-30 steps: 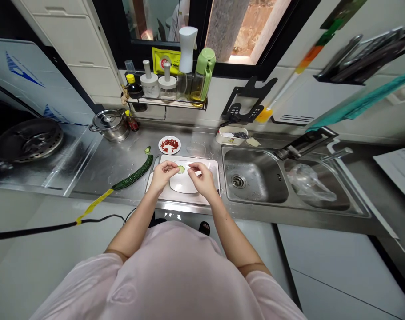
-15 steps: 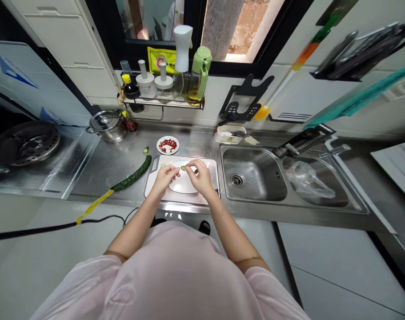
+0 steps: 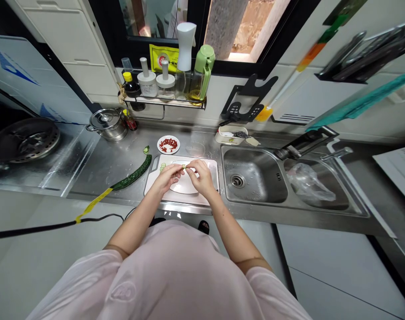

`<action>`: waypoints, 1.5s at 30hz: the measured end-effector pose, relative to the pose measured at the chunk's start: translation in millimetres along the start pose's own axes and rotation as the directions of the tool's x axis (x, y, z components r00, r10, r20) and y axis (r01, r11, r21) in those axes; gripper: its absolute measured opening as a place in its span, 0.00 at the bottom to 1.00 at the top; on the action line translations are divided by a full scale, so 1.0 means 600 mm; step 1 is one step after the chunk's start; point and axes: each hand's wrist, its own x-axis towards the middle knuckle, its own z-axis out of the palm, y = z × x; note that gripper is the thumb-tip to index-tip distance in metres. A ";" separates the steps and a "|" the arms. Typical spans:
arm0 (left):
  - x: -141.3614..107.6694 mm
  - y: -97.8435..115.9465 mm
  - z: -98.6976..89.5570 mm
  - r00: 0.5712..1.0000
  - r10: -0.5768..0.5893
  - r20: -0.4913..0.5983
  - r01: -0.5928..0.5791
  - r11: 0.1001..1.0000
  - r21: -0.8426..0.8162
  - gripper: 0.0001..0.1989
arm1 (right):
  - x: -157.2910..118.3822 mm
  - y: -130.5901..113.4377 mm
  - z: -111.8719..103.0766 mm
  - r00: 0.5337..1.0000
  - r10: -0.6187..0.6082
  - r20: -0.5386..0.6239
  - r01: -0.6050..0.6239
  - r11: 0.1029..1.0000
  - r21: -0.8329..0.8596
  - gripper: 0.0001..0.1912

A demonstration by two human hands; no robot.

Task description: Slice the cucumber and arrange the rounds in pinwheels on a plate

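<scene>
Over the board (image 3: 182, 198), the slice (image 3: 184, 166) is between your left hand (image 3: 169, 177) and right hand (image 3: 200, 176), equally near; left fingers pinch it, right fingers curl beside, their grip and its long axis I cannot tell

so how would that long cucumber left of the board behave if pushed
The cucumber would probably swivel or rock more than roll straight, because its body curves. Being thick and whole-looking along its length, it's likely stiff rather than floppy. It might slide fairly easily, since the metal counter under it looks smooth.
</scene>
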 end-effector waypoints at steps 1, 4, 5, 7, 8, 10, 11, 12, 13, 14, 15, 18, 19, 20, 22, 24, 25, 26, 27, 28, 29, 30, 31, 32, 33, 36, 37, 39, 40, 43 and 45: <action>0.001 0.000 -0.001 1.000 0.010 0.002 -0.010 1.000 -0.004 0.16 | 0.000 0.001 0.000 1.000 0.001 0.001 -0.001 1.000 0.002 0.09; 0.006 0.000 -0.004 1.000 0.028 -0.007 -0.028 1.000 -0.010 0.16 | 0.001 0.003 0.002 1.000 0.011 0.002 -0.011 1.000 0.015 0.08; 0.008 -0.001 -0.005 0.999 0.032 -0.014 -0.032 0.999 -0.010 0.16 | 0.002 0.004 0.002 1.000 0.016 0.004 -0.016 1.000 0.022 0.08; 0.012 -0.002 -0.007 0.999 0.037 -0.024 -0.038 0.999 -0.006 0.17 | 0.002 0.006 0.004 1.000 0.029 0.011 -0.030 0.999 0.032 0.08; 0.015 -0.003 -0.008 0.999 0.040 -0.029 -0.040 0.999 -0.003 0.17 | 0.002 0.008 0.005 0.999 0.038 0.013 -0.039 0.999 0.037 0.08; 0.021 -0.006 -0.011 0.998 0.037 -0.049 -0.037 0.999 0.008 0.17 | 0.002 0.014 0.008 0.998 0.057 0.015 -0.058 0.997 0.046 0.08; 0.024 -0.008 -0.012 0.997 0.034 -0.064 -0.033 0.999 0.014 0.18 | 0.001 0.017 0.009 0.998 0.068 0.018 -0.068 0.996 0.050 0.08; 0.027 -0.010 -0.013 0.996 0.029 -0.082 -0.027 0.999 0.019 0.18 | 0.000 0.022 0.011 0.997 0.078 0.022 -0.079 0.995 0.054 0.08; 0.031 -0.012 -0.015 0.995 0.024 -0.098 -0.022 0.999 0.023 0.18 | -0.001 0.027 0.014 0.996 0.087 0.027 -0.088 0.995 0.055 0.08; 0.035 -0.015 -0.017 0.994 0.021 -0.111 -0.018 0.999 0.028 0.18 | -0.003 0.032 0.016 0.995 0.095 0.034 -0.097 0.994 0.055 0.08; 0.038 -0.017 -0.018 0.992 0.022 -0.121 -0.018 0.999 0.033 0.19 | -0.005 0.037 0.018 0.994 0.104 0.040 -0.106 0.993 0.055 0.08; 0.049 -0.026 -0.024 0.990 0.037 -0.139 -0.028 0.997 0.065 0.19 | -0.009 0.054 0.025 0.990 0.132 0.049 -0.135 0.989 0.061 0.08; 0.052 -0.029 -0.026 0.989 0.044 -0.141 -0.034 0.996 0.079 0.19 | -0.011 0.059 0.027 0.988 0.143 0.051 -0.147 0.987 0.067 0.08; 0.056 -0.032 -0.028 0.989 0.053 -0.141 -0.040 0.995 0.092 0.20 | -0.012 0.064 0.030 0.986 0.155 0.053 -0.159 0.984 0.074 0.07; 0.065 -0.039 -0.032 0.988 0.069 -0.138 -0.053 0.992 0.113 0.20 | -0.013 0.076 0.036 0.981 0.184 0.056 -0.189 0.978 0.089 0.07; 0.076 -0.048 -0.037 0.988 0.081 -0.135 -0.064 0.990 0.129 0.20 | -0.015 0.091 0.043 0.973 0.221 0.066 -0.227 0.968 0.106 0.08; 0.083 -0.053 -0.040 0.988 0.083 -0.133 -0.065 0.988 0.137 0.20 | -0.016 0.100 0.047 0.968 0.240 0.076 -0.248 0.962 0.116 0.08; 0.090 -0.059 -0.043 0.988 0.081 -0.134 -0.061 0.988 0.145 0.20 | -0.017 0.109 0.052 0.962 0.259 0.091 -0.269 0.955 0.127 0.08; 0.098 -0.065 -0.045 0.988 0.073 -0.138 -0.051 0.987 0.155 0.21 | -0.018 0.120 0.057 0.956 0.278 0.098 -0.289 0.948 0.134 0.08; 0.106 -0.071 -0.048 0.987 0.059 -0.149 -0.034 0.986 0.164 0.21 | -0.020 0.130 0.063 0.950 0.293 0.108 -0.306 0.942 0.135 0.09; 0.115 -0.078 -0.051 0.985 0.042 -0.167 -0.014 0.986 0.166 0.21 | -0.021 0.141 0.068 0.944 0.310 0.111 -0.323 0.937 0.131 0.09; 0.124 -0.085 -0.054 0.984 0.016 -0.175 0.013 0.987 0.162 0.21 | -0.023 0.152 0.073 0.938 0.327 0.114 -0.340 0.932 0.125 0.09; 0.134 -0.091 -0.057 0.983 -0.009 -0.186 0.037 0.988 0.152 0.20 | -0.024 0.162 0.079 0.931 0.343 0.124 -0.357 0.926 0.120 0.09; 0.143 -0.097 -0.059 0.979 -0.027 -0.202 0.057 0.988 0.145 0.20 | -0.026 0.172 0.084 0.922 0.365 0.131 -0.379 0.919 0.105 0.09; 0.152 -0.103 -0.062 0.975 -0.043 -0.218 0.075 0.987 0.140 0.19 | -0.027 0.181 0.089 0.911 0.387 0.141 -0.401 0.912 0.090 0.09; 0.176 -0.117 -0.068 0.961 -0.093 -0.260 0.131 0.982 0.135 0.18 | -0.029 0.207 0.105 0.892 0.429 0.144 -0.439 0.898 0.042 0.08; 0.183 -0.120 -0.070 0.957 -0.104 -0.270 0.144 0.981 0.132 0.18 | -0.029 0.214 0.110 0.887 0.440 0.142 -0.447 0.894 0.025 0.08; 0.196 -0.126 -0.073 0.951 -0.115 -0.286 0.157 0.979 0.127 0.17 | -0.029 0.228 0.120 0.871 0.472 0.137 -0.475 0.880 -0.010 0.07; 0.202 -0.129 -0.074 0.950 -0.114 -0.291 0.157 0.979 0.128 0.16 | -0.029 0.233 0.124 0.861 0.490 0.134 -0.491 0.871 -0.030 0.07; 0.218 -0.134 -0.076 0.948 -0.102 -0.302 0.153 0.977 0.150 0.13 | -0.026 0.246 0.134 0.836 0.534 0.126 -0.528 0.845 -0.081 0.07; 0.227 -0.137 -0.076 0.943 -0.102 -0.318 0.162 0.972 0.169 0.12 | -0.023 0.251 0.139 0.828 0.548 0.119 -0.539 0.836 -0.100 0.07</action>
